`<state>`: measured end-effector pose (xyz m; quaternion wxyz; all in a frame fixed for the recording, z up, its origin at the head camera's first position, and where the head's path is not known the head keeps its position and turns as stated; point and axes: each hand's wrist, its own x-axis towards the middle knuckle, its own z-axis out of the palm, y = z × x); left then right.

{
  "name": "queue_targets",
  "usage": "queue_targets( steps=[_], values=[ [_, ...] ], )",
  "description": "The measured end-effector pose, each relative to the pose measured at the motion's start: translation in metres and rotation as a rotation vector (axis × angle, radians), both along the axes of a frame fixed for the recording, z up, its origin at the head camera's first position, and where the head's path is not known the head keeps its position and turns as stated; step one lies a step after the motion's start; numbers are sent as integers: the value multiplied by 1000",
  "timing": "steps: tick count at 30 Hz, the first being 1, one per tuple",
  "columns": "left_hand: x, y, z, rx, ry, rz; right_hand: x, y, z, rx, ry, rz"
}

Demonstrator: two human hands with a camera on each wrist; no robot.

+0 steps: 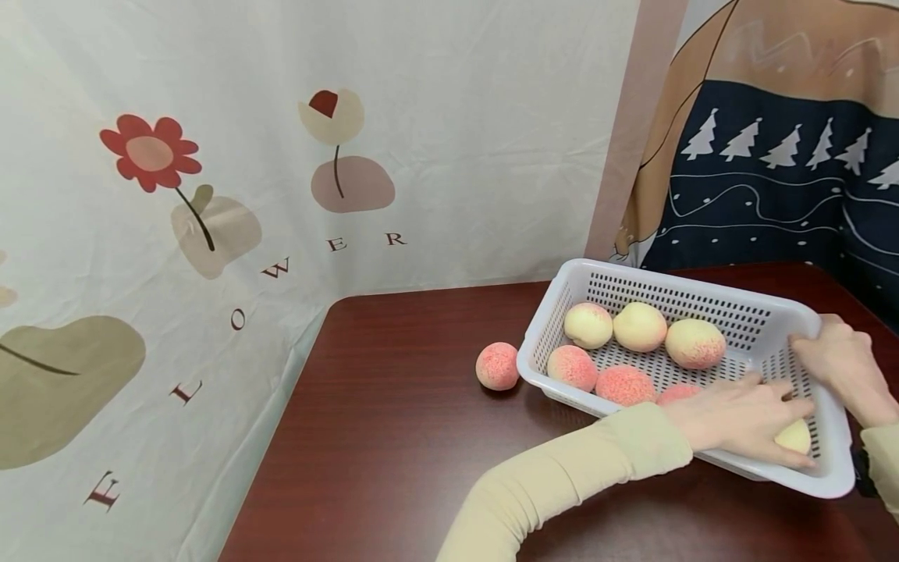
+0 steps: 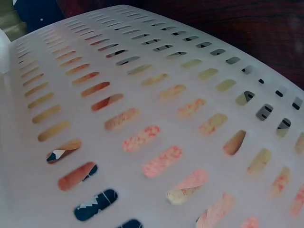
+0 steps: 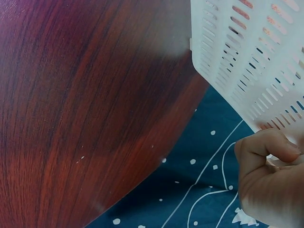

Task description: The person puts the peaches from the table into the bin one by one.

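In the head view a white plastic basket (image 1: pixel 702 282) with slotted walls holds several peaches, pale yellow ones (image 1: pixel 639 327) behind and pinker ones (image 1: pixel 625 385) in front. My left hand (image 1: pixel 751 414) reaches over the near rim with its fingers spread. Between its thumb and index finger shows a pale yellow peach (image 1: pixel 794 437), partly covered by the hand. My right hand (image 1: pixel 839 355) grips the basket's right rim; the right wrist view shows that hand (image 3: pixel 273 171) curled at the edge. Through the slotted wall (image 2: pixel 156 109), the left wrist view catches bits of peach.
A lone pink peach (image 1: pixel 497 366) lies on the dark red wooden table (image 1: pixel 393 437), just left of the basket. Behind the table hangs a pale curtain (image 1: pixel 477 140) with printed flowers. Dark blue cloth with white trees (image 1: pixel 765 187) hangs at the back right.
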<state>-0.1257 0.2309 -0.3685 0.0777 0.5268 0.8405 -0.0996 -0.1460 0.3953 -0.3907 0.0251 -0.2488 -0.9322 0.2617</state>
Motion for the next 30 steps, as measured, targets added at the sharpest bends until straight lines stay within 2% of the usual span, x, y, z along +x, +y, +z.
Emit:
queue_targets(
  steps=[5,11,18,23,30],
  values=[
    [2,-1,1,-8,11,-3,0,1,0,5,-5,1],
    [2,-4,2,8,48,-52,0,3,-2,-1,-5,8],
    [-2,-15,8,82,18,-53,-1,6,-5,-2,10,19],
    [-10,-30,13,156,61,-48,0,5,-6,-7,28,36],
    [-18,-55,16,266,52,-27,0,4,-4,-8,16,29]
  ],
)
